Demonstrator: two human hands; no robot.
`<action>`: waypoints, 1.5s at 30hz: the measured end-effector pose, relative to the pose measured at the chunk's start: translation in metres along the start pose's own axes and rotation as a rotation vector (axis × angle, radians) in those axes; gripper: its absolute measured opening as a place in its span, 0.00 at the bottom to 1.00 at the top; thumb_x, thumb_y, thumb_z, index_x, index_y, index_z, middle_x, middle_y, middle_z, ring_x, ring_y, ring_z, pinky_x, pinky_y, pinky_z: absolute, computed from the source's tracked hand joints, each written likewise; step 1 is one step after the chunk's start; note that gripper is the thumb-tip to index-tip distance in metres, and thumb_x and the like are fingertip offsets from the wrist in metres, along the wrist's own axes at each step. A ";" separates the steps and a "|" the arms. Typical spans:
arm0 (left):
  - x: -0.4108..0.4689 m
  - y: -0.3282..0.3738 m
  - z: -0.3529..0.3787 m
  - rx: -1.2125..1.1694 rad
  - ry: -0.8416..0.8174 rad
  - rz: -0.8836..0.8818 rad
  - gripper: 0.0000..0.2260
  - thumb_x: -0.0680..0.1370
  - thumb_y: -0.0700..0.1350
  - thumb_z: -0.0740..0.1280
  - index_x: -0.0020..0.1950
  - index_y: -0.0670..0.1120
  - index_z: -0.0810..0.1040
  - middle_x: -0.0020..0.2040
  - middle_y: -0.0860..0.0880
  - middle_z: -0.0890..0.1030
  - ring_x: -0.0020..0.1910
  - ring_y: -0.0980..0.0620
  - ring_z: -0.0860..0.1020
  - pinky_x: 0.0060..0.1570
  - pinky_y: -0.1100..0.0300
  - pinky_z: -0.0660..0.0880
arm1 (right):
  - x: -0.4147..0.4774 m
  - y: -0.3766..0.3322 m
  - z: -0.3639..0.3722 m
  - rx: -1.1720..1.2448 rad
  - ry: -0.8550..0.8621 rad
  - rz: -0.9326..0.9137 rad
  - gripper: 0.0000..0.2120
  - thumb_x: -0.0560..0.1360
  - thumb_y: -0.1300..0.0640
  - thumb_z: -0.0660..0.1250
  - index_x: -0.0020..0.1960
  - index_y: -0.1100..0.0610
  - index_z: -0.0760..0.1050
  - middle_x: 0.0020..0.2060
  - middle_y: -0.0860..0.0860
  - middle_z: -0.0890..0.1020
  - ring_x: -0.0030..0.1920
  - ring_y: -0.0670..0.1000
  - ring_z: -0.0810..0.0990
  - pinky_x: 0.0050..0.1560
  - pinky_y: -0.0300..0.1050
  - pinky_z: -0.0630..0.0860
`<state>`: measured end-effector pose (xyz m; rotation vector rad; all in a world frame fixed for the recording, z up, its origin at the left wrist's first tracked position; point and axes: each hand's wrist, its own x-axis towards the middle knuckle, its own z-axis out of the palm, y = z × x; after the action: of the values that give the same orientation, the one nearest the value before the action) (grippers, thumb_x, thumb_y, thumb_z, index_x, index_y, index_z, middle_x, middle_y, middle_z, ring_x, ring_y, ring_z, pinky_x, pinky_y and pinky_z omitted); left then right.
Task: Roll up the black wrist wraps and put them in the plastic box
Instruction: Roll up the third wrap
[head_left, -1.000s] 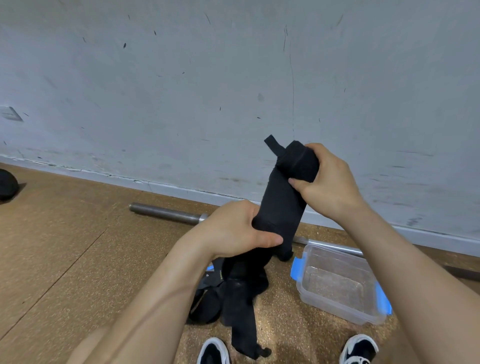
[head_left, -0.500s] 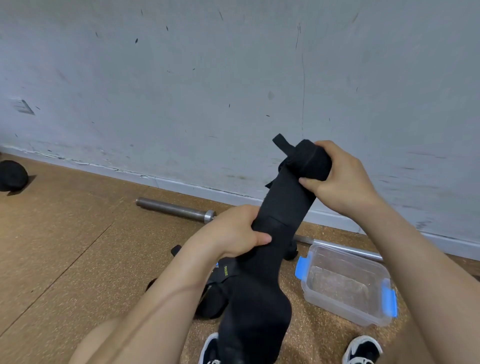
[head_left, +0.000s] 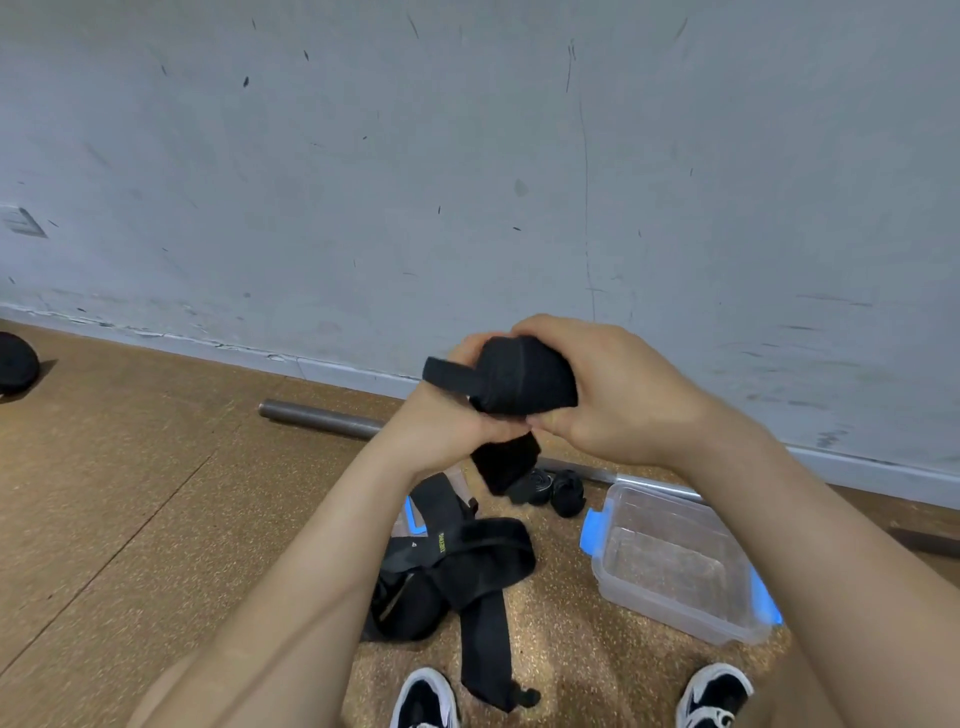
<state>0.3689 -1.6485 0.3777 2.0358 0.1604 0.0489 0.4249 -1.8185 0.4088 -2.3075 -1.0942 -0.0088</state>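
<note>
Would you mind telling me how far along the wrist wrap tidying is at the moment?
Nothing looks finished: the plastic box shows no wrap inside. In hand: the left hand and right hand grip one wrap, rolled into a thick bundle with only a short tail hanging below. Left: finish that roll, box it, then roll the loose wraps piled on the floor.

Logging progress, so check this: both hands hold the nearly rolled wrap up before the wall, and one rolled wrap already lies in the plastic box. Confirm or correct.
Wrong on the box. The plastic box holds nothing; the head view shows only floor through its clear bottom. The rest stands: left hand and right hand both hold the nearly rolled wrap up before the wall.
</note>
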 end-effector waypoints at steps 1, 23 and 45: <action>0.000 0.003 0.002 0.011 0.007 0.023 0.15 0.70 0.35 0.77 0.48 0.51 0.77 0.42 0.54 0.82 0.41 0.64 0.79 0.43 0.66 0.76 | 0.000 -0.002 0.000 -0.007 -0.010 -0.019 0.24 0.69 0.56 0.75 0.62 0.47 0.72 0.51 0.44 0.80 0.52 0.49 0.77 0.52 0.49 0.75; -0.005 0.015 0.034 -0.322 0.068 0.057 0.15 0.78 0.37 0.70 0.59 0.53 0.74 0.51 0.54 0.83 0.51 0.60 0.82 0.51 0.65 0.79 | -0.002 0.017 0.008 0.067 0.338 0.012 0.24 0.69 0.58 0.72 0.64 0.48 0.73 0.49 0.49 0.78 0.49 0.51 0.77 0.50 0.53 0.76; -0.010 0.024 0.018 -0.265 0.136 0.086 0.10 0.72 0.49 0.77 0.49 0.47 0.83 0.44 0.51 0.86 0.47 0.55 0.84 0.45 0.60 0.79 | 0.006 0.015 0.026 -0.005 0.222 -0.011 0.27 0.69 0.64 0.68 0.66 0.51 0.71 0.51 0.50 0.77 0.52 0.55 0.76 0.51 0.51 0.74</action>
<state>0.3629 -1.6765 0.3909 1.7740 0.1433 0.2510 0.4333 -1.8087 0.3810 -2.2418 -0.9940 -0.2656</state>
